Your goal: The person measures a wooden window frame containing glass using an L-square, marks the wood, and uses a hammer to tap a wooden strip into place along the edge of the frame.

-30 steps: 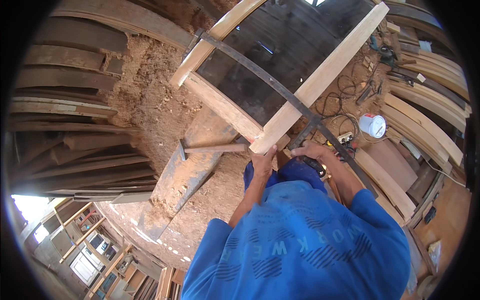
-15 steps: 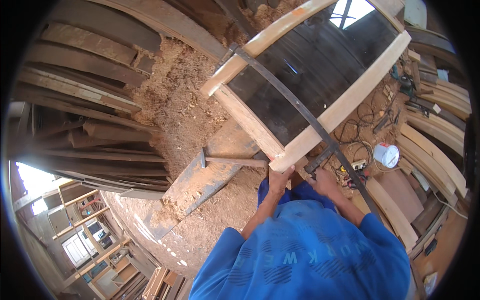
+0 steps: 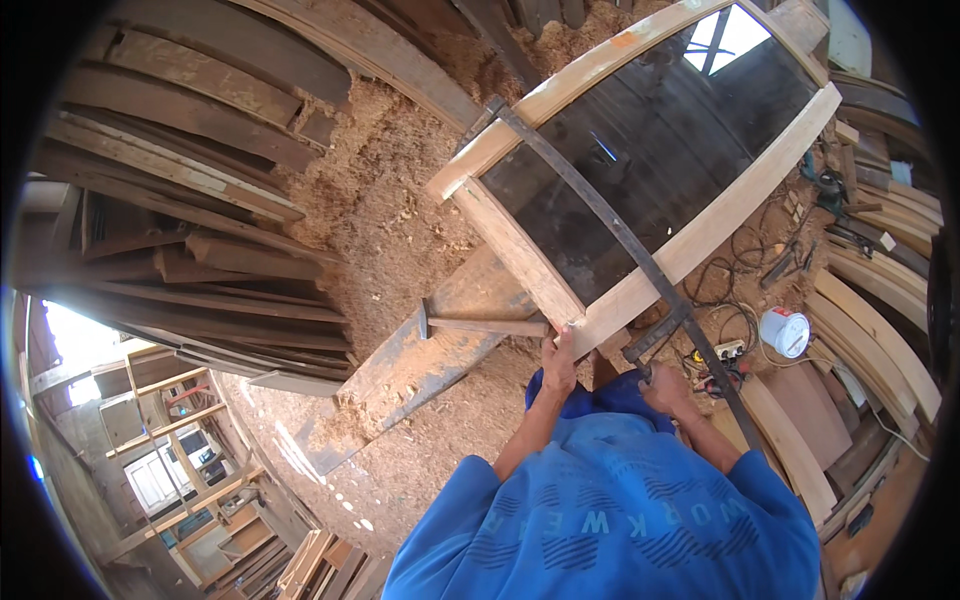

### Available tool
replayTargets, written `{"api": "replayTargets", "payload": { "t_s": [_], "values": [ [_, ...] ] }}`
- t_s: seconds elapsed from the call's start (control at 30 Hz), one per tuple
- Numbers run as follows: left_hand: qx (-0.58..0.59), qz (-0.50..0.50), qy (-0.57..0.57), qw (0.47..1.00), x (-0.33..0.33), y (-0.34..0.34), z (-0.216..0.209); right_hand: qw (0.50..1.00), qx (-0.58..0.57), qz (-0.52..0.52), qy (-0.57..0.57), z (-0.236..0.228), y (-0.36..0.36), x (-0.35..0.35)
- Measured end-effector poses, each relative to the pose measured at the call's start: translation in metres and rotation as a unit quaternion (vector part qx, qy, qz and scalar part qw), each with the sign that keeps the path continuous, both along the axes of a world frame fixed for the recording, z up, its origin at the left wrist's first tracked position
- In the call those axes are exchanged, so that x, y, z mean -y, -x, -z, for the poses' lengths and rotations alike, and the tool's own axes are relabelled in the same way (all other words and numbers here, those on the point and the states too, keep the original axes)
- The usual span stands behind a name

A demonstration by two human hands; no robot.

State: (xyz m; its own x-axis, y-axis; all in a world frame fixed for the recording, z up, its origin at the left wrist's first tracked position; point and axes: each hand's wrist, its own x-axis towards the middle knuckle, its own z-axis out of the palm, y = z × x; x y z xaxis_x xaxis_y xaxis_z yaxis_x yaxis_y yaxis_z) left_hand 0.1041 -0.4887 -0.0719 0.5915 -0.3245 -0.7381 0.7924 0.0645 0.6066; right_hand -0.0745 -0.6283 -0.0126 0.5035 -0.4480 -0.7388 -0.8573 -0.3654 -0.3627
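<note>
A woodworking shop floor [image 3: 400,230] lies thick with sawdust and shavings, with dark planks [image 3: 190,130] stacked along the left and paler curved boards [image 3: 880,300] piled at the right. A pale wooden frame [image 3: 700,230] with a dark panel [image 3: 640,170] inside it rests tilted over a low sawdust-covered worktop [image 3: 430,350]. A long dark metal bar clamp [image 3: 600,215] runs diagonally across the panel, from the frame's upper rail down past its near corner. The left hand [image 3: 558,362] presses on that near corner, fingers together and flat against the wood, just beside the handle of a hammer [image 3: 480,325] lying on the worktop. The right hand [image 3: 665,385] sits at the clamp's lower end, fingers curled around its screw handle. Black cables [image 3: 745,290] loop over the floor beyond the frame, near a white round container [image 3: 785,332] whose contents cannot be seen. A power tool [image 3: 828,190] lies farther right among hand tools.
</note>
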Motion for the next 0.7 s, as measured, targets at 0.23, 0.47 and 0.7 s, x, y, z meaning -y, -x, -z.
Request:
{"api": "replayTargets", "payload": {
  "t_s": [0.23, 0.47, 0.7],
  "values": [
    [0.001, 0.073, 0.034, 0.997, -0.014, -0.018, 0.023, 0.975, 0.078, 0.024, -0.207, 0.039, 0.019, 0.015],
    [0.06, 0.128, 0.005, 0.99, -0.01, -0.025, 0.005, 0.986, 0.029, -0.008, 0.164, 0.002, 0.008, -0.032],
    [0.084, 0.14, -0.011, 0.987, -0.006, -0.024, 0.007, 0.998, 0.043, -0.027, 0.026, 0.02, 0.017, 0.008]
  ]
}}
